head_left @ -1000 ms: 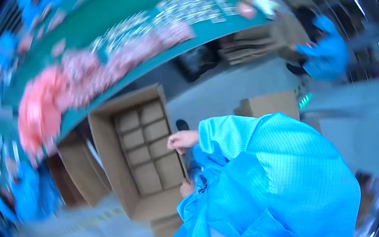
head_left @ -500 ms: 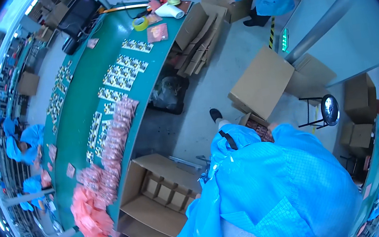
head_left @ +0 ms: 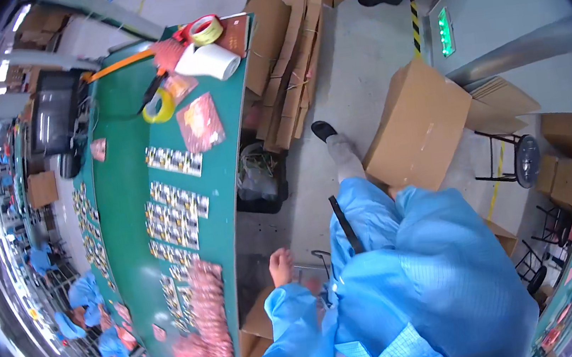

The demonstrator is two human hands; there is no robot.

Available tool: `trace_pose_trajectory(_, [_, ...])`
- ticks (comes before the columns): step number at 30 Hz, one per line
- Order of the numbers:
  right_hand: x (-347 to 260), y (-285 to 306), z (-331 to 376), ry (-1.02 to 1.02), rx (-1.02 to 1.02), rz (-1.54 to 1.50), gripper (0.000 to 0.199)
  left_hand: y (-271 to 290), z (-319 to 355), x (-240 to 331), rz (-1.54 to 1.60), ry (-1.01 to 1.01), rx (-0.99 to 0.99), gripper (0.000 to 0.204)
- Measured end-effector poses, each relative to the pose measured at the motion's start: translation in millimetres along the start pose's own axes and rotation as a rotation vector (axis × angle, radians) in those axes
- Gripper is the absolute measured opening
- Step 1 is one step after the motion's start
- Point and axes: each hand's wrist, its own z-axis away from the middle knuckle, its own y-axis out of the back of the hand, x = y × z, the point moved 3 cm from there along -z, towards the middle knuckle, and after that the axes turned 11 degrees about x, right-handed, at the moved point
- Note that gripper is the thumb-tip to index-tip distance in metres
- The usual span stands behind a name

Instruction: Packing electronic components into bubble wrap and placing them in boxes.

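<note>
On the left, our left hand (head_left: 281, 267) is hovering beside the worktop (head_left: 122, 213), its fingers loosely curled, half open and gripping nothing we can see. Farther right, our right hand (head_left: 393, 192) is mostly hiding behind our blue sleeve (head_left: 433, 204), at the near end of the large cardboard box (head_left: 419, 126); we cannot tell how open it is or what it is holding. The box is sitting right of our dark shoe (head_left: 323, 129). On the worktop, circuit boards (head_left: 178, 200) are lying in rows, and pink packets (head_left: 210, 313) are lying nearer us.
</note>
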Motion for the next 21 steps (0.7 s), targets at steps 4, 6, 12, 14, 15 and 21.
trace_pose_trajectory(4, [-96,35,-158,0.339,0.306,0.131,0.011,-195,-53,155,0.340,0.111,-0.127,0.039])
trace_pose_trajectory(6, [-194,-3,-206,0.518,0.367,0.087,0.011,-231,-85,221,0.556,0.113,-0.100,0.058])
trace_pose_trajectory(12, [-457,-105,-307,0.484,-0.325,-0.036,0.032,-303,-143,314,0.991,0.363,0.149,0.073])
trace_pose_trajectory(14, [-482,-117,-358,0.400,-0.046,-0.076,0.049,-317,-163,308,1.041,0.503,0.236,0.067])
trace_pose_trajectory(15, [-488,-123,-378,0.302,-0.026,-0.034,0.056,-317,-170,308,1.107,0.612,0.319,0.062])
trace_pose_trajectory(21, [-490,-199,-431,-0.086,-0.041,-0.068,0.079,-320,-177,311,0.769,0.633,0.321,0.056])
